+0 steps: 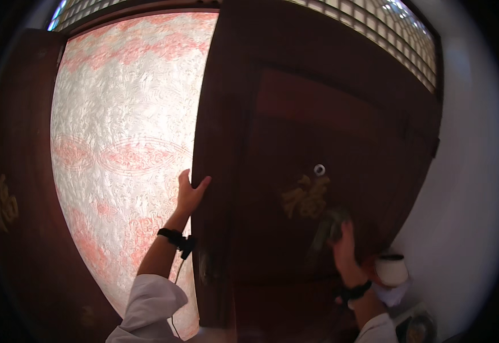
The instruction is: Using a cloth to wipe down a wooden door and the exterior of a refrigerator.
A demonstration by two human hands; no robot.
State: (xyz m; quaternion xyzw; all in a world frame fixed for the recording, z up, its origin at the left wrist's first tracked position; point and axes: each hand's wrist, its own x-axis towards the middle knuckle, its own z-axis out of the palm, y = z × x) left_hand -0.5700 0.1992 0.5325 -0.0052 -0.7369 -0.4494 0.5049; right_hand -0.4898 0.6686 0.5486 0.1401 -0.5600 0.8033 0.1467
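In front of me stands a dark brown door panel, with a round peephole and a gold character on its face. My left hand grips the panel's free edge, thumb on the front face and the other fingers at the edge. Lower on the door, my right hand holds a greyish cloth against the face beneath the character. Motion blurs the cloth and fingers. Black straps with small devices circle both wrists, and a thin cable hangs from the left one.
Left of the panel hangs a bright curtain with a red pattern. A second dark door leaf stands farther left. Lattice glazing runs above. A white cup-like container is near the pale wall at right.
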